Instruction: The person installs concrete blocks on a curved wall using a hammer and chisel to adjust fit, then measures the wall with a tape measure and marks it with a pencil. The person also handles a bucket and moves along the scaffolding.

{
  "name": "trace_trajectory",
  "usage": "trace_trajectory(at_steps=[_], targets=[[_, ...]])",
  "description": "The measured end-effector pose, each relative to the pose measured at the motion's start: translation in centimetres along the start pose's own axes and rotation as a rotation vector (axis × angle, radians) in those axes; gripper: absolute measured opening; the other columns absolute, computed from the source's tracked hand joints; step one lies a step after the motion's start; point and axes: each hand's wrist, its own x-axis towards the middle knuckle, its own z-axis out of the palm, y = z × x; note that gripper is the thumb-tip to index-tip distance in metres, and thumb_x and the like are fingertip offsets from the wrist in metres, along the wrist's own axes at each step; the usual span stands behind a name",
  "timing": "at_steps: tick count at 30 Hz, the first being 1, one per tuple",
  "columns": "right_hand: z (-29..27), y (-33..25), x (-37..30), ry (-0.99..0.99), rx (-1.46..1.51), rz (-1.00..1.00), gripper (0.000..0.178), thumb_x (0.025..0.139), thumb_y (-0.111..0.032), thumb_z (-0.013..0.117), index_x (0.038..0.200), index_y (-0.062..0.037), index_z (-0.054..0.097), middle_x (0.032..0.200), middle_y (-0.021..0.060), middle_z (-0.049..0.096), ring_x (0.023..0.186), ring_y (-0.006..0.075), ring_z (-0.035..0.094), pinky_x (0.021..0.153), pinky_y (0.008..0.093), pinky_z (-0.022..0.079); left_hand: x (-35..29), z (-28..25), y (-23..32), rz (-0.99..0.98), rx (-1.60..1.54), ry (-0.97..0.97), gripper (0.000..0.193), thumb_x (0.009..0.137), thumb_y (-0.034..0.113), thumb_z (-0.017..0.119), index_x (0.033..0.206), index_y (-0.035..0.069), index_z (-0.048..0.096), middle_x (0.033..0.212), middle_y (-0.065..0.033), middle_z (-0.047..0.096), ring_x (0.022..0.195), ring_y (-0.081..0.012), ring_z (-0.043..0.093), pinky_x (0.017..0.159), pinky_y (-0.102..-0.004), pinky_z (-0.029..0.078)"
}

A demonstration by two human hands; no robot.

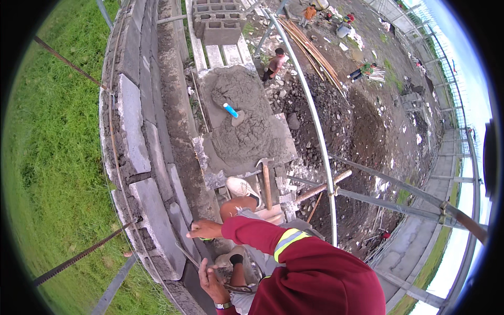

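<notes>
Crossing from the right in a maroon sleeve with a reflective band, my right hand [206, 229] is closed beside the block wall [153, 215]. A bit of green shows beneath its fingers; what it grips is mostly hidden. Lower down, my left hand [211, 286], with a band on its wrist, has its fingers partly apart near one end of a thin grey metal strip [188, 255]. Whether it touches the strip is unclear. Ahead, a heap of wet mortar [242, 139] lies on a board [283, 137], with a blue-handled trowel [231, 110] on it.
A wooden-handled hammer [267, 186] stands by the board's near edge. Hollow blocks [218, 23] are stacked on planks farther ahead. Steel bars [81, 254] jut over grass at left. At right, scaffold tubes [310, 105] edge a drop to rubble, where several people work below.
</notes>
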Motion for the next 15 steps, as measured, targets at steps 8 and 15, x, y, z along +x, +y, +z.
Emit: trace_trajectory(at_steps=[8, 15], targets=[[0.9, -10.3, -18.4, 0.103, 0.682, 0.285, 0.13, 0.092, -0.088, 0.055, 0.168, 0.0083, 0.014, 0.171, 0.031, 0.024, 0.161, 0.0395, 0.026, 0.13, 0.0465, 0.026, -2.0, 2.3, 4.1, 0.3, 0.108, -0.181, 0.082, 0.099, 0.057, 0.072, 0.153, -0.001, 0.05, 0.143, -0.0152, 0.053, 0.116, -0.0268, 0.055, 0.103, -0.0432, 0.045], [2.4, -13.7, -24.1, 0.484, 1.145, 0.176, 0.106, 0.102, -0.072, 0.057, 0.171, -0.0021, 0.017, 0.17, 0.023, 0.03, 0.157, 0.0362, 0.033, 0.125, 0.0436, 0.033, -2.6, 1.9, 6.5, 0.345, 0.336, -0.457, 0.06, 0.099, 0.051, 0.073, 0.125, -0.001, 0.058, 0.119, -0.0127, 0.052, 0.113, -0.0263, 0.053, 0.099, -0.0418, 0.045]])
